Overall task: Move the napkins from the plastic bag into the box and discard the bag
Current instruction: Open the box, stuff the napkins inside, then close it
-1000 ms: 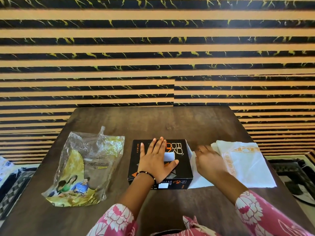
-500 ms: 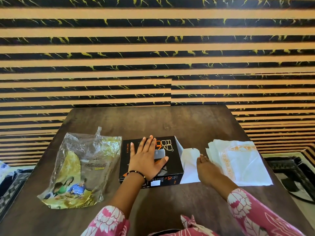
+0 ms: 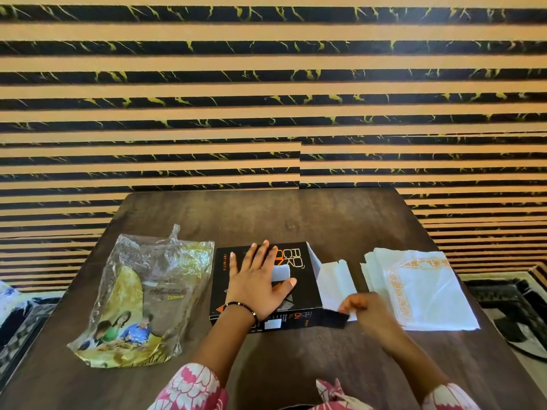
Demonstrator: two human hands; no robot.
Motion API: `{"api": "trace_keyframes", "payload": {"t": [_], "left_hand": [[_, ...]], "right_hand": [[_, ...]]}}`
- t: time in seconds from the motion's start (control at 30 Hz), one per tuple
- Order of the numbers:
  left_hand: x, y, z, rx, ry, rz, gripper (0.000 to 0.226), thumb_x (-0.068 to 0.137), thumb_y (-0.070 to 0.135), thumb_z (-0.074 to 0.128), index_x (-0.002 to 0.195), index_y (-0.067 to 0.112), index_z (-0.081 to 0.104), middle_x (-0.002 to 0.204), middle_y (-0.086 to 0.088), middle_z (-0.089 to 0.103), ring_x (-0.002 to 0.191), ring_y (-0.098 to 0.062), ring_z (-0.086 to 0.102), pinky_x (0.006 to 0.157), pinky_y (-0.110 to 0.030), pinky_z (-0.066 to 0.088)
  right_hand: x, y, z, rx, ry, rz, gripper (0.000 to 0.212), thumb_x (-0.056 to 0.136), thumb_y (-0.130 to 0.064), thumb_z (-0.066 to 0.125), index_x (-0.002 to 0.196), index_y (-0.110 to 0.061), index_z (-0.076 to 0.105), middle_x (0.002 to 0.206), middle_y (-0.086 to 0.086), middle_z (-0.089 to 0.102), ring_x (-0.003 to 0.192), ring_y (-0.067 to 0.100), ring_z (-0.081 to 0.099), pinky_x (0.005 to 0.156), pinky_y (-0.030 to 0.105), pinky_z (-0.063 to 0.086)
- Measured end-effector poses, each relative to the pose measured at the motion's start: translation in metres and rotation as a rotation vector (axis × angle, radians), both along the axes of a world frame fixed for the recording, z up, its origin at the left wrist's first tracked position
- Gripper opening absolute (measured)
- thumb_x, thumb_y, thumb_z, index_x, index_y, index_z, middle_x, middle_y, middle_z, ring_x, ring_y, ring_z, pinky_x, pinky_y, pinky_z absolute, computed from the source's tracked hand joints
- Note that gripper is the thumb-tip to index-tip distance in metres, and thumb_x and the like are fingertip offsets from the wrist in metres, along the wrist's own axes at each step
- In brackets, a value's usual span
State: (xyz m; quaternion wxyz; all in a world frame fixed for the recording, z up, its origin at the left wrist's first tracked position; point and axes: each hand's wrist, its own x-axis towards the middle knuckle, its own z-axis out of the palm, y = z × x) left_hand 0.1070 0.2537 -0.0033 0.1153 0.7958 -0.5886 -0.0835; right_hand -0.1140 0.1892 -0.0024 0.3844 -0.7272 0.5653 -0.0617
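Observation:
A black box point(image 3: 299, 261) with orange lettering lies flat at the table's middle. My left hand point(image 3: 257, 287) rests flat on its lid, fingers spread. The box's right end stands open, and its white end flap point(image 3: 334, 279) lies out on the table. My right hand point(image 3: 367, 312) pinches the small black side flap point(image 3: 333, 318) at the box's near right corner. A stack of white napkins point(image 3: 423, 291) with an orange border print lies just right of the box. The crumpled clear and gold plastic bag point(image 3: 148, 297) lies on the left and looks empty.
The dark wooden table point(image 3: 296, 217) ends at a striped black and tan wall behind. Patterned rugs point(image 3: 515, 303) lie on the floor beyond the right and left table edges. Pink floral sleeves show at the bottom.
My right hand left the white end flap, came nearer to me and took hold of the black side flap. The box's end is open wider. My left hand stayed on the lid.

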Motion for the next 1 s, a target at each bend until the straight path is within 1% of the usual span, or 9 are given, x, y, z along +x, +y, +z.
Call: {"api": "trace_keyframes", "payload": {"t": [0.07,0.13,0.2,0.3,0.37,0.47,0.63,0.77,1.0], "left_hand": [[0.000,0.002,0.000,-0.046,0.006,-0.027,0.063,0.087,0.061,0.030,0.143,0.037,0.016,0.158,0.009,0.006,0.146,-0.018,-0.001,0.113,-0.051,-0.011],[0.001,0.003,0.001,-0.098,0.028,-0.081,0.053,0.089,0.055,0.028,0.139,0.039,0.028,0.156,0.010,0.014,0.146,-0.017,0.005,0.116,-0.047,-0.006],[-0.001,0.005,0.003,-0.107,0.059,-0.143,0.063,0.081,0.063,0.019,0.135,0.036,0.036,0.154,0.011,0.022,0.145,-0.016,0.009,0.117,-0.042,-0.004],[-0.009,0.010,0.007,0.010,0.003,-0.182,0.090,0.067,0.082,0.023,0.140,0.030,0.027,0.157,0.009,0.013,0.146,-0.021,-0.001,0.114,-0.050,-0.014],[-0.019,0.013,0.009,0.090,-0.062,-0.161,0.105,0.060,0.088,0.032,0.143,0.026,0.016,0.158,0.006,0.003,0.145,-0.026,-0.010,0.104,-0.059,-0.023],[-0.030,0.013,0.009,0.164,-0.093,-0.145,0.113,0.058,0.088,0.040,0.145,0.024,0.006,0.158,0.001,-0.005,0.143,-0.032,-0.016,0.101,-0.066,-0.022],[-0.029,0.013,0.003,0.157,-0.104,-0.151,0.108,0.062,0.088,0.034,0.145,0.028,0.000,0.158,0.000,-0.009,0.143,-0.033,-0.017,0.108,-0.068,-0.011],[-0.028,0.013,0.004,0.175,-0.116,-0.165,0.104,0.066,0.085,0.036,0.145,0.029,-0.004,0.158,-0.001,-0.012,0.142,-0.034,-0.019,0.106,-0.066,-0.015],[-0.026,0.014,0.000,0.156,-0.114,-0.187,0.105,0.064,0.086,0.032,0.145,0.029,-0.003,0.158,-0.001,-0.010,0.142,-0.034,-0.018,0.107,-0.068,-0.013]], "right_hand": [[-0.008,0.008,-0.002,0.123,-0.033,0.078,0.024,0.082,-0.004,0.062,0.068,-0.021,0.071,0.082,-0.002,0.068,0.081,0.014,0.064,0.074,0.018,0.053],[-0.006,0.018,-0.004,0.244,-0.109,0.170,0.021,0.083,-0.004,0.061,0.080,-0.020,0.074,0.090,0.000,0.073,0.084,0.009,0.067,0.080,0.020,0.056],[0.002,0.024,-0.008,0.356,-0.196,0.238,0.025,0.087,0.002,0.055,0.101,-0.012,0.070,0.108,0.005,0.070,0.091,0.003,0.066,0.081,0.013,0.053],[0.018,0.034,-0.012,0.383,-0.252,0.300,0.034,0.085,0.004,0.056,0.116,-0.007,0.062,0.120,0.006,0.065,0.103,0.006,0.062,0.086,0.013,0.050],[0.023,0.037,-0.018,0.353,-0.267,0.291,0.031,0.084,0.000,0.058,0.113,-0.007,0.065,0.116,0.008,0.067,0.102,0.012,0.064,0.091,0.017,0.049],[0.018,0.030,-0.017,0.379,-0.244,0.179,0.017,0.087,-0.006,0.056,0.090,-0.011,0.071,0.091,0.005,0.073,0.082,0.013,0.067,0.073,0.020,0.048],[0.011,0.003,-0.006,0.405,-0.302,-0.013,0.027,0.086,0.006,0.052,0.069,-0.010,0.065,0.066,0.003,0.067,0.047,0.009,0.062,0.044,0.016,0.048],[0.034,0.000,-0.005,0.395,-0.446,-0.067,0.019,0.091,-0.005,0.050,0.089,-0.017,0.064,0.085,0.002,0.064,0.078,0.017,0.061,0.073,0.030,0.051],[0.057,-0.049,-0.005,0.431,-0.496,-0.226,0.031,0.095,-0.017,0.047,0.125,-0.013,0.054,0.124,0.006,0.058,0.109,0.022,0.056,0.089,0.037,0.045]]}}
